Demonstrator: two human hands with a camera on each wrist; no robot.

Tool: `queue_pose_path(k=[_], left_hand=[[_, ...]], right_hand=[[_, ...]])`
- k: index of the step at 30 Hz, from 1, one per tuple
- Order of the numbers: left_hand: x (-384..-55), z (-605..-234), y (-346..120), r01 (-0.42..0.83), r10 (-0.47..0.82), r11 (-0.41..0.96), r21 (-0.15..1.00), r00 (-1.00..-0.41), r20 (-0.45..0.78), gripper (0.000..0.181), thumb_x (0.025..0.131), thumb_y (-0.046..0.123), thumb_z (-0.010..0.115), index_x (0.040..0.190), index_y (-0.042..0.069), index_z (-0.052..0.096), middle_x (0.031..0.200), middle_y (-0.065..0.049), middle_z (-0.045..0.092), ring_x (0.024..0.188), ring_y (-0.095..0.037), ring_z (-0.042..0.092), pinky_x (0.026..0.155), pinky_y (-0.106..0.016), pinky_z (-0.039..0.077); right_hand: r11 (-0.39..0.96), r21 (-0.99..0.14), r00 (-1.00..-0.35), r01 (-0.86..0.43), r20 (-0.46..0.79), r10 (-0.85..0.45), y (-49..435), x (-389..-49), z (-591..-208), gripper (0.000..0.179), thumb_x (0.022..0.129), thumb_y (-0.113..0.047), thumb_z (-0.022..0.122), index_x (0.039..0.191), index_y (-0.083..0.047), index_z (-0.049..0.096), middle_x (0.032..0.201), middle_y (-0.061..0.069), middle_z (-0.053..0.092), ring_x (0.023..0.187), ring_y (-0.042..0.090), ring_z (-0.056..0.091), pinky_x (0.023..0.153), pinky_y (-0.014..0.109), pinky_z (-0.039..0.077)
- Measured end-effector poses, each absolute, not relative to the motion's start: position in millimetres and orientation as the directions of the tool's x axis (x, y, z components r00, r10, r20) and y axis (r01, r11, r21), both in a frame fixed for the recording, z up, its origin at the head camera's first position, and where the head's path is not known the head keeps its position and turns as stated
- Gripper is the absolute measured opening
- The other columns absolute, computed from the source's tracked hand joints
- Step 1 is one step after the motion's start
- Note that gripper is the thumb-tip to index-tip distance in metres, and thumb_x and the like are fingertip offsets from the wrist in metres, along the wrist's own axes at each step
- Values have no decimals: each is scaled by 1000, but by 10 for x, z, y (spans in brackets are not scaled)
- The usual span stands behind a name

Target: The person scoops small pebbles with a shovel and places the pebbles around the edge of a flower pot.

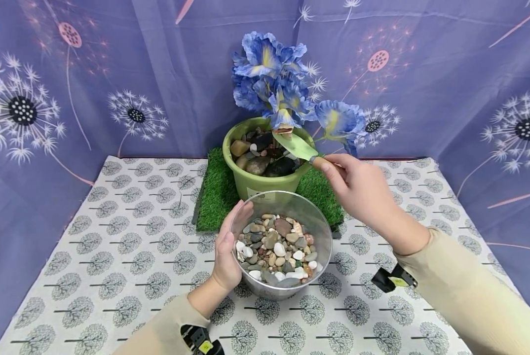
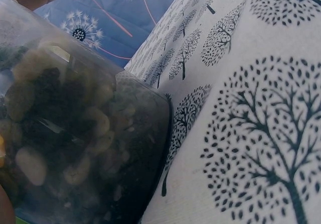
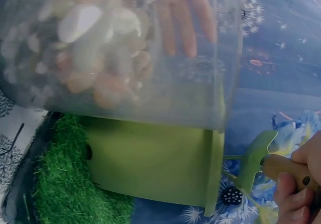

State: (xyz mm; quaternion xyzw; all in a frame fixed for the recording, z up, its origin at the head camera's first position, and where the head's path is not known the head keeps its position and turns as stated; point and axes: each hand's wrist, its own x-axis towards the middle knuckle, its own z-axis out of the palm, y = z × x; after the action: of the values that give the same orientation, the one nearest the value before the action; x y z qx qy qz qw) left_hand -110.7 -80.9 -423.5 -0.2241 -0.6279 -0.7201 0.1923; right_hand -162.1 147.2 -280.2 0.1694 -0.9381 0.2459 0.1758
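Note:
My right hand grips the wooden handle of a small trowel, its fingers curled round it. The trowel's light green blade is over the right part of a green flower pot, with a brownish piece at its tip. Blue flowers rise from the pot, which holds large dark and tan stones. In front stands a clear bucket of mixed pebbles. My left hand rests against the bucket's left wall; its straight fingers show through the plastic in the right wrist view.
The pot stands on a square of artificial grass. A white cloth printed with grey trees covers the table. Purple curtains with dandelion prints close off the back and both sides.

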Motion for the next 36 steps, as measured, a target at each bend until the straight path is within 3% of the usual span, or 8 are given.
queue_pose_path(k=[7,13,19,28,33,36], left_hand=[[-1110,-4239,-810,550,1,-132,825,-832,555,58,98,29,17,142,-8,29,141,-6,50,130,-14,46,111,-28,35],[-1102,-4234,-810,532,-5,-128,837,-844,536,59,98,31,19,142,-6,30,140,-12,49,130,-16,46,111,-29,35],[-1105,-4236,-807,553,0,-131,823,-830,558,58,98,28,17,142,-8,29,141,-5,50,130,-14,46,111,-27,35],[-1103,-4215,-803,574,8,-108,811,-816,578,58,98,26,15,142,-10,28,141,-7,49,130,-14,46,111,-27,35],[-1105,-4217,-807,576,7,-107,810,-815,580,58,98,26,15,142,-9,28,141,-6,49,130,-14,46,111,-27,35],[-1105,-4218,-810,572,7,-104,813,-817,576,58,98,26,15,142,-9,28,141,-7,49,130,-14,46,111,-27,35]], right_hand=[[815,-494,-944,-303,275,-184,1488,-1694,-2605,46,95,-46,48,115,-9,67,64,5,62,43,16,41,51,32,40],[820,-518,-970,-243,156,-189,1512,-1785,-2416,40,97,-42,46,113,-14,69,86,8,71,41,14,33,48,34,37],[808,-528,-965,-261,123,-232,1539,-1819,-2326,36,98,-37,44,114,-16,69,110,8,71,47,16,43,56,33,42],[815,-505,-956,-285,205,-208,1569,-1713,-2374,44,94,-49,47,116,-17,68,76,3,68,49,18,42,55,33,39],[808,-492,-940,-324,267,-214,1619,-1631,-2416,44,93,-51,49,116,-18,67,54,2,54,45,18,39,51,31,37],[795,-470,-914,-383,316,-254,1655,-1589,-2446,38,94,-45,51,116,-19,67,51,0,47,43,15,37,49,28,36]])
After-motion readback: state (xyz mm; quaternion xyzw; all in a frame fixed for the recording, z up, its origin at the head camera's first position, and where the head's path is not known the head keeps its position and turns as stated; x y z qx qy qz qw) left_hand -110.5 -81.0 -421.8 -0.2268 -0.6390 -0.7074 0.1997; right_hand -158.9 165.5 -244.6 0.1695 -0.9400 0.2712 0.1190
